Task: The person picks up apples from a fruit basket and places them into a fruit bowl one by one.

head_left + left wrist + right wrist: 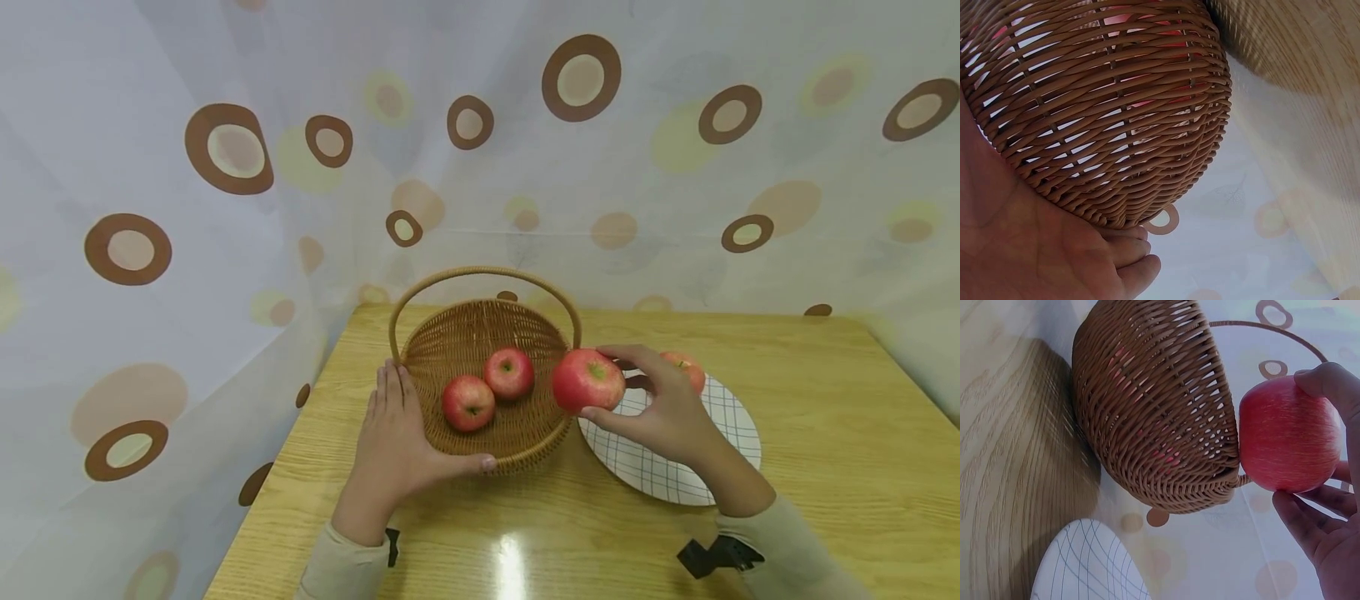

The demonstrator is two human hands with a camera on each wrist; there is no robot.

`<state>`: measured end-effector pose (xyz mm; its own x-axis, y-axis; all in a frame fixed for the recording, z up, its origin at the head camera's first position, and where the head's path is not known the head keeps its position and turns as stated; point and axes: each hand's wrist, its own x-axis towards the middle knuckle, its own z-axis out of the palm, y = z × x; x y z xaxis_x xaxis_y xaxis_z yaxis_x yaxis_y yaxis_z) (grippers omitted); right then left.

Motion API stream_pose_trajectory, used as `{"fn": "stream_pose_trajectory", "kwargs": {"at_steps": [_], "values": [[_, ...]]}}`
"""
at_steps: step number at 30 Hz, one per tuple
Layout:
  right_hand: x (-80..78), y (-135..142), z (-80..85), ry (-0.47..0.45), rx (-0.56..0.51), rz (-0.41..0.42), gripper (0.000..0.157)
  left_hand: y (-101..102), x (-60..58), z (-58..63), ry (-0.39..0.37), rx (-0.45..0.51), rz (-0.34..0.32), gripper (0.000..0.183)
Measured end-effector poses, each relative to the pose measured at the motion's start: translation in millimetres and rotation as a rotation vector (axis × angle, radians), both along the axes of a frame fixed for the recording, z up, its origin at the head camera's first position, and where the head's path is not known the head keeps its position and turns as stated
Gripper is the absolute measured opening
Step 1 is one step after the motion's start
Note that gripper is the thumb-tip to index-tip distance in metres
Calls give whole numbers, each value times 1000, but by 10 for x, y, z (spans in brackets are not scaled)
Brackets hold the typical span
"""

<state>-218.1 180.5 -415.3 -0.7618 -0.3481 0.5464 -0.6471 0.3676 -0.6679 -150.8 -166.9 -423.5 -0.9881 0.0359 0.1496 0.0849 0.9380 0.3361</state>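
A brown wicker basket (480, 321) with an arched handle stands on the table, and two red apples (509, 373) lie inside it. My left hand (397, 450) rests against the basket's near left side, fingers straight and thumb stretched along the front rim. In the left wrist view the palm lies beside the woven wall (1116, 112). A third apple (588, 382) is in my right hand (667, 412), pinched between thumb and fingers at the basket's right rim. The right wrist view has this apple (1290, 434) level with the rim, above the table.
Right of the basket is a white plate (727, 425) with a dark grid pattern. Another apple (686, 372) sits on it, partly hidden behind my right hand. A wall covering (487, 192) with brown and yellow circles hangs behind and left of the wooden table (832, 400).
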Motion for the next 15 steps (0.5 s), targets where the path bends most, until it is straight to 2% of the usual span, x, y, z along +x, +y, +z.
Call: {"fn": "stream_pose_trajectory", "kwargs": {"at_steps": [9, 15], "values": [[2, 104, -17, -22, 13, -68, 71, 13, 4, 4, -15, -12, 1, 172], [-37, 193, -71, -45, 37, -157, 68, 24, 16, 10, -13, -8, 3, 171]]}}
